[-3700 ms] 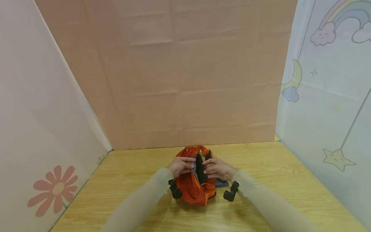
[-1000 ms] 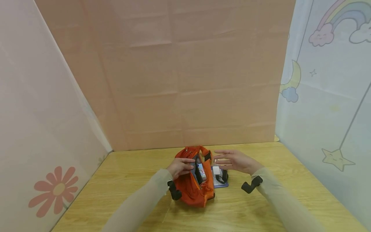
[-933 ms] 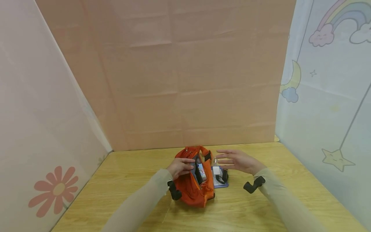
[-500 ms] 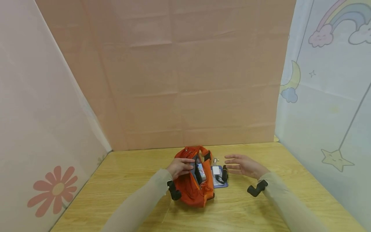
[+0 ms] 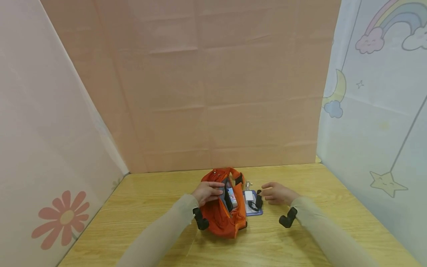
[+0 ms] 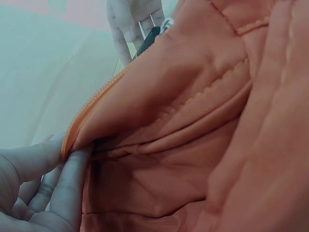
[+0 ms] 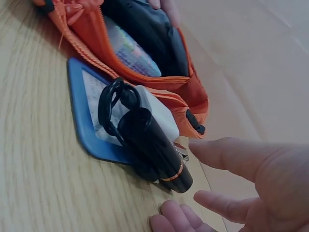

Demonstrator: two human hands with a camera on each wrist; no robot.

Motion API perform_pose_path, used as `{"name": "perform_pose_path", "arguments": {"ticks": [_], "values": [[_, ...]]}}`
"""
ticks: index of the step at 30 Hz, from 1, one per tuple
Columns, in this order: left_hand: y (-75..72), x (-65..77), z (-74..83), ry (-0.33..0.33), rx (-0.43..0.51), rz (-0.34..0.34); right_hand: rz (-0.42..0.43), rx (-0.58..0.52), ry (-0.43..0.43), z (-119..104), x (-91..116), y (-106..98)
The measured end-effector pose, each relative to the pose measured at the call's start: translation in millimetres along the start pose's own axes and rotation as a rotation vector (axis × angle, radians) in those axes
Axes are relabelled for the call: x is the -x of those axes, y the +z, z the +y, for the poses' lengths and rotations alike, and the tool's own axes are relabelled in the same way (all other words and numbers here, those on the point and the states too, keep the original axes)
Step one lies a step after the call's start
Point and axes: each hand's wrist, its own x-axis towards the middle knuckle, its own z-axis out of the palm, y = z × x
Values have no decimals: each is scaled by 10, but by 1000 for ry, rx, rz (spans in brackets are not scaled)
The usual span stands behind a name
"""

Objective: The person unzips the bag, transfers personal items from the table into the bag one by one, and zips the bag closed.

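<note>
An orange bag (image 5: pixel 218 220) lies on the table with its zipped mouth spread apart. My left hand (image 5: pixel 207 193) pinches the zippered edge between thumb and fingers, as the left wrist view shows. Inside the dark lining sits a small colourful packet (image 7: pixel 130 50). Beside the bag lies a blue-rimmed badge holder (image 7: pixel 82 113). On it are a white charger-like block (image 7: pixel 161 116), a looped black cord (image 7: pixel 107 108) and a black lipstick-like tube (image 7: pixel 154 150) with a gold band. My right hand (image 5: pixel 278 193) holds nothing, its parted fingers right at the tube.
A metal clip (image 5: pixel 248 184) shows at the far end of the badge holder. The wooden table (image 5: pixel 150 207) ends at an upright beige sheet (image 5: pixel 207 111) behind the bag. Printed white sheets stand along the left and right sides.
My right hand has come out of the bag mouth, moved right and then come back toward the black tube. The packet now shows in the bag. My left hand has kept its place.
</note>
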Motion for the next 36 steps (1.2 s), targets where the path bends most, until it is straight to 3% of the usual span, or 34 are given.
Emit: {"name": "perform_pose_path", "arguments": {"ticks": [5,12,18,23,36], "values": [[7,6,3,-6,3,1,-12,97,10,-21,-30,46],[7,18,-2,2,3,-6,-47,192,-57,-5,-93,65],[7,24,-8,8,6,-10,30,201,-2,-53,-60,121],[8,18,-9,7,9,-9,58,187,1,-46,-65,130],[9,6,-9,-6,24,2,92,10,-18,-29,-91,191]]}}
